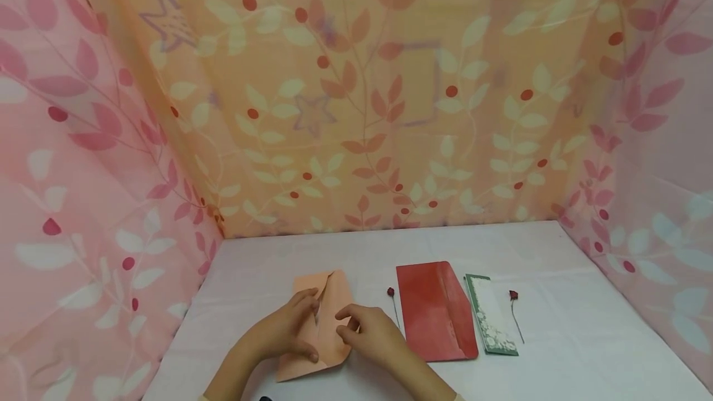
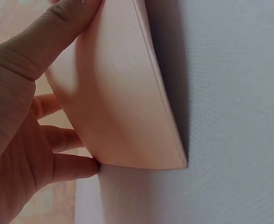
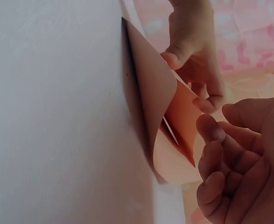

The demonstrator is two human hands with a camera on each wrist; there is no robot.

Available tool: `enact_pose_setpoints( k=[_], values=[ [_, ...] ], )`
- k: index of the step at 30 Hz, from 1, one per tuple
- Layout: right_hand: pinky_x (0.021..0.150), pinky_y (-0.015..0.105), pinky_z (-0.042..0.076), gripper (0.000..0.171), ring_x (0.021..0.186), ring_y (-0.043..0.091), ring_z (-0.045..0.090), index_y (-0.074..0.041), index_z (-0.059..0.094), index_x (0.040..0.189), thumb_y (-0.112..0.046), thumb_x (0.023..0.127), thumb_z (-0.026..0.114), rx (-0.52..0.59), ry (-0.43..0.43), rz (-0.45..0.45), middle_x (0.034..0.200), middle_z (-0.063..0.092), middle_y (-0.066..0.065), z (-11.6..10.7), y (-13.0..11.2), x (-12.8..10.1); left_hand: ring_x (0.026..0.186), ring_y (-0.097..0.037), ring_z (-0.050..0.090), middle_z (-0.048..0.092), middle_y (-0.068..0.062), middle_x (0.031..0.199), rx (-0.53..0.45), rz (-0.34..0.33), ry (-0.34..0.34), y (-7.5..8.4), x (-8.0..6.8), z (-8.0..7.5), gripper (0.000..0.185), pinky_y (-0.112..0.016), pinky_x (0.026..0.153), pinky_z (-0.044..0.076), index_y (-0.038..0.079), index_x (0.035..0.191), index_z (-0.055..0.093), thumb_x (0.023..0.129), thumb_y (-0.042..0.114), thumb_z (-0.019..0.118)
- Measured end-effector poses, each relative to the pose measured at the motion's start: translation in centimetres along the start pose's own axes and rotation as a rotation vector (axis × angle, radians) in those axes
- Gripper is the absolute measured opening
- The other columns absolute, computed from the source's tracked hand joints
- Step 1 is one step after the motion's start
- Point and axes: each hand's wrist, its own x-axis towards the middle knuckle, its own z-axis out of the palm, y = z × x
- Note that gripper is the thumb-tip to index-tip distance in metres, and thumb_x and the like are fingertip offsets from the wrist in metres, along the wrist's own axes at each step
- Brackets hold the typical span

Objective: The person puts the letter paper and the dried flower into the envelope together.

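Note:
A peach paper envelope (image 1: 332, 342) is tilted up off the white table, its flap (image 3: 148, 79) folded partly back. My left hand (image 1: 285, 328) grips the envelope along its left side, with the thumb (image 2: 57, 28) on its face and the other fingers at the edge and behind. In the right wrist view the mouth gapes, and a thin white edge (image 3: 170, 130) shows inside. My right hand (image 1: 372, 330) hovers close by the flap side. Its fingers (image 3: 211, 156) are loosely bent, with nothing between them.
Right of the hands lie a small dried red rose (image 1: 391, 292), a red envelope (image 1: 426, 314), a green-bordered white card (image 1: 490, 314) and a second rose (image 1: 514, 296). A small dark object (image 1: 266, 398) shows at the front edge. Patterned curtains (image 1: 356, 110) surround the table.

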Motion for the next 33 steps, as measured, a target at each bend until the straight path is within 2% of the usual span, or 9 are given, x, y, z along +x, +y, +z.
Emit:
enact_pose_setpoints(
  k=[5,9,16,21,25,33],
  values=[
    [0.051,0.021,0.042,0.022,0.054,0.0,0.048,-0.02,0.073,0.114,-0.029,0.095,0.071,-0.055,0.037,-0.019,0.071,0.061,-0.02,-1.1,0.1,-0.6,0.136,-0.035,0.052,0.036,-0.013,0.161,0.029,-0.014,-0.006,-0.3,0.2,0.2,0.079,-0.054,0.101,0.051,0.023,0.117,0.05,0.061,0.066,0.085],
    [0.053,0.021,0.043,0.02,0.056,-0.002,0.048,-0.019,0.074,0.113,-0.026,0.094,0.071,-0.101,0.081,-0.048,0.073,0.062,-0.019,-2.0,0.2,-0.5,0.136,-0.035,0.052,0.037,-0.013,0.16,0.037,0.002,0.013,-0.6,0.2,0.4,0.081,-0.053,0.101,0.051,0.022,0.118,0.05,0.06,0.067,0.085],
    [0.057,0.02,0.043,0.018,0.059,-0.002,0.048,-0.022,0.075,0.111,-0.025,0.094,0.073,-0.149,0.124,-0.109,0.073,0.061,-0.021,-3.7,1.3,-0.3,0.136,-0.038,0.052,0.037,-0.015,0.159,0.006,0.017,0.022,-0.3,0.3,0.4,0.082,-0.056,0.102,0.05,0.021,0.119,0.051,0.06,0.066,0.086],
    [0.061,0.02,0.046,0.017,0.065,-0.001,0.051,-0.023,0.075,0.11,-0.022,0.093,0.075,-0.174,0.161,-0.087,0.076,0.064,-0.02,-5.0,1.9,-0.2,0.138,-0.039,0.05,0.036,-0.015,0.16,0.005,0.01,0.005,-0.3,0.2,0.3,0.081,-0.056,0.104,0.049,0.021,0.118,0.05,0.061,0.064,0.087],
    [0.064,0.021,0.049,0.019,0.07,0.003,0.054,-0.018,0.076,0.11,-0.017,0.091,0.077,-0.199,0.228,-0.07,0.082,0.066,-0.016,-6.2,2.3,-0.1,0.138,-0.039,0.049,0.036,-0.015,0.16,0.016,0.018,0.006,-0.3,0.3,0.3,0.078,-0.056,0.103,0.049,0.024,0.115,0.048,0.061,0.065,0.086],
    [0.07,0.023,0.053,0.021,0.079,0.005,0.057,-0.022,0.076,0.11,-0.024,0.09,0.079,-0.242,0.297,0.064,0.092,0.067,-0.015,-7.2,4.0,0.1,0.138,-0.041,0.049,0.037,-0.016,0.159,0.015,0.021,0.005,-0.3,0.3,0.2,0.077,-0.057,0.103,0.049,0.026,0.112,0.047,0.059,0.067,0.085]
  ],
)
